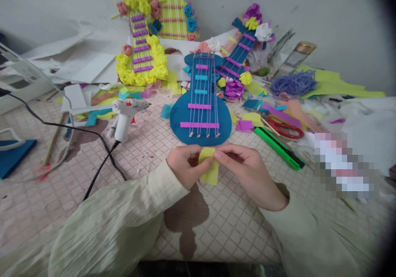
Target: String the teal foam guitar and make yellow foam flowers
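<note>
The yellow paper piece (210, 176) is held between the left grip (186, 166) and right grip (249, 170), both pinched closed on its far part; its long axis is aligned near-to-far. The blue guitar (201, 116) is positioned just beyond.

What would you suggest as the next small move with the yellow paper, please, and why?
I would probably curl the upper edge of the yellow paper inward. The left hand and right hand both pinch it near the top, and the yellow flowers edging one guitar look made of similar paper, while the blue guitar shows none on its round body.
</note>
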Motion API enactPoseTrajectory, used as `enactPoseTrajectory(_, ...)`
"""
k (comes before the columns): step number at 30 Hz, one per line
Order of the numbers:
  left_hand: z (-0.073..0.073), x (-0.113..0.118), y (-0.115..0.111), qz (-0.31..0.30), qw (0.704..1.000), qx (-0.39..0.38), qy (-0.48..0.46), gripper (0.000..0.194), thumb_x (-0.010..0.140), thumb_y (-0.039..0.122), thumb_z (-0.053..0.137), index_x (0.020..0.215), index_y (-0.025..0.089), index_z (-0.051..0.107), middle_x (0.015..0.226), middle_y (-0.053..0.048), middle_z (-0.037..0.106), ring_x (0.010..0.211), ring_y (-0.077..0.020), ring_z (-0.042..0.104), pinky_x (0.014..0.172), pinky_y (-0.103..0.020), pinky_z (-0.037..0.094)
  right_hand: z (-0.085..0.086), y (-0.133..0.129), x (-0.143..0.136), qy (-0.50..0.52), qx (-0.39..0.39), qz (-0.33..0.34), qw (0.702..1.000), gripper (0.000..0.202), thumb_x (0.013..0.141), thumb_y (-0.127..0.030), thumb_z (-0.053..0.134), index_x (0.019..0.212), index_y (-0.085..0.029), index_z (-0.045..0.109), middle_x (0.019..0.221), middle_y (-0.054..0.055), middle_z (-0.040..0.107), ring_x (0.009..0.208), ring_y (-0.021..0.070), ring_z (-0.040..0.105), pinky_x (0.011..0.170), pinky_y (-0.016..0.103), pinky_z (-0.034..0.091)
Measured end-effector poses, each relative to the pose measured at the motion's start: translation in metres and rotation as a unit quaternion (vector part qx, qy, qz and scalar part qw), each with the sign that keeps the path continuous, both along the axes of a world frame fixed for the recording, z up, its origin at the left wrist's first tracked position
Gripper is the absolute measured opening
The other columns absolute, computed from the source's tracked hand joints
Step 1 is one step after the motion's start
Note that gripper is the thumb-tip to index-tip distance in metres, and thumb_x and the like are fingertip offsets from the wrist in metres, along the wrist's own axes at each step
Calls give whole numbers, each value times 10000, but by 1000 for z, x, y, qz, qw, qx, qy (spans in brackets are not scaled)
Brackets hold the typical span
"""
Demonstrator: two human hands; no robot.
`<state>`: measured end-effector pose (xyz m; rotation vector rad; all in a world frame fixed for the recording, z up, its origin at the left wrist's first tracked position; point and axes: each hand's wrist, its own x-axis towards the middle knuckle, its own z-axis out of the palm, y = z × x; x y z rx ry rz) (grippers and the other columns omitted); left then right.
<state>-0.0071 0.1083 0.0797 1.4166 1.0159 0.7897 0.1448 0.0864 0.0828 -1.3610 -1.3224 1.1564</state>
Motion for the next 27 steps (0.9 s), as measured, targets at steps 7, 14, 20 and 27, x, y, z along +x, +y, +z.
enactPoseTrajectory(7,-2,-1,0,8,999,25,19,186,690,301,563,619,130,548,540,-2,552,490,-95,513,425,-195,421,1,2,4,-63,35,33,997,142,749,-324,599,756,-192,652,782,25,655,739,155,584,666,296,477)
enactPoseTrajectory(14,-3,0,2,16,998,41,34,192,675,301,559,581,141,513,507,18,498,461,-86,478,408,-194,403,1,4,7,-126,79,55,987,151,776,-329,563,750,-192,624,762,22,623,732,158,565,658,295,452)
enactPoseTrajectory(20,-4,0,2,24,999,42,22,187,680,294,552,581,145,498,520,13,514,472,-90,495,416,-195,413,2,5,8,-170,93,85,977,170,816,-313,512,738,-193,603,731,20,595,707,154,545,642,295,431)
enactPoseTrajectory(27,-3,0,2,24,999,27,5,184,669,280,561,562,146,493,517,15,515,463,-83,483,408,-190,399,2,5,8,-132,94,94,982,145,807,-279,512,729,-189,594,729,20,573,706,150,533,638,295,431)
